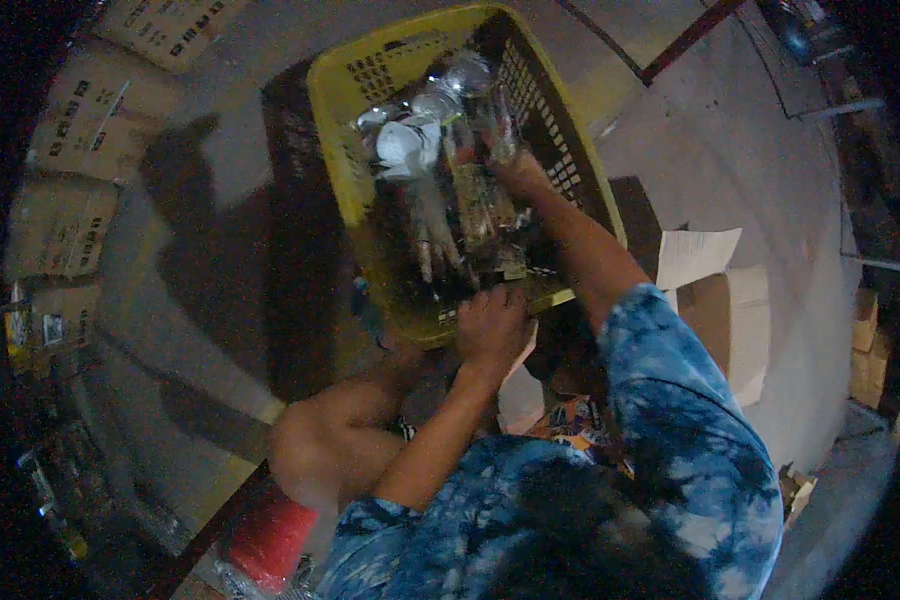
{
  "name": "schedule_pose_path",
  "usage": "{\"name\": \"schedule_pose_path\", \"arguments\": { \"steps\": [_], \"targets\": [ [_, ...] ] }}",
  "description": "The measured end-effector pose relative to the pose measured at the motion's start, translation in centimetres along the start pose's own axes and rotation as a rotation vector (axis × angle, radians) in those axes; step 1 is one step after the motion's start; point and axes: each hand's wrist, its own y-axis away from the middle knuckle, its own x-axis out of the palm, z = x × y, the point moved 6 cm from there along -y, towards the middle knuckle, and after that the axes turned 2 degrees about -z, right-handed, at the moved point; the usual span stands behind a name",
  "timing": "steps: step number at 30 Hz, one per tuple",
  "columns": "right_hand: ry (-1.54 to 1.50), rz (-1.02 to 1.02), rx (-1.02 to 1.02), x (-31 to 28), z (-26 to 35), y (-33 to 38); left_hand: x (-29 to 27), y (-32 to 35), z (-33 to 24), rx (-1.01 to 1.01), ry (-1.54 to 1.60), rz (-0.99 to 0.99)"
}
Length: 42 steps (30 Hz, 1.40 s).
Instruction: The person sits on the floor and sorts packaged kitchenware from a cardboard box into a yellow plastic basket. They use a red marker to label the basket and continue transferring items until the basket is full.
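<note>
A yellow plastic basket (332, 130) with slotted walls stands on the floor in front of me. Inside lie several shiny, silvery-white round pieces (402, 145), and beside them long narrow items (473, 205) that look wrapped in clear plastic; their kind is too blurred to tell. My left hand (494, 325) is closed over the basket's near rim, fingers curled inward. Deeper in, by the basket's right side, my right hand (520, 177) reaches among the clear-wrapped items. Its fingers are smeared and partly hidden, so whether it grips one of them cannot be seen.
Brown cardboard boxes (75, 120) line the left side. An open cardboard box (720, 320) stands right of the basket, flaps up. A red bundle (270, 540) with clear plastic lies at lower left. More cartons (867, 350) and metal shelving stand at far right.
</note>
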Motion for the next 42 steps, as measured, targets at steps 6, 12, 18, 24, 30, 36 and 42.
{"name": "schedule_pose_path", "arguments": {
  "steps": [6, 12, 18, 24, 30, 36, 42],
  "targets": [
    [0.373, 0.179, -0.211, 5.8, -0.6, -2.0, -0.1, 0.0, -0.1, -0.015, -0.020, -0.066],
    [0.373, 0.500, -0.006, 4.6, 1.4, -2.1, 0.3, -0.4, 0.0, -0.051, -0.077, 0.096],
    [0.159, 0.625, -0.249, -13.4, 11.7, 0.0, -0.1, -0.3, 0.9, 0.032, -0.136, -0.064],
    [-0.619, 0.073, 0.017, -40.3, -1.3, 15.8, 0.6, -1.2, 1.1, -0.012, -0.162, 0.012],
    [0.022, -0.041, 0.997, -26.6, -29.0, 40.6, 0.0, -1.1, -0.2, 0.036, -0.236, -0.088],
    [0.142, 0.147, 1.241, -15.6, -35.1, 55.2, 0.3, -1.1, 1.1, 0.028, -0.264, -0.123],
    [0.243, 0.147, 1.271, -15.7, -33.1, 49.9, 0.7, -1.4, 2.1, -0.019, -0.258, -0.069]
  ]
}}
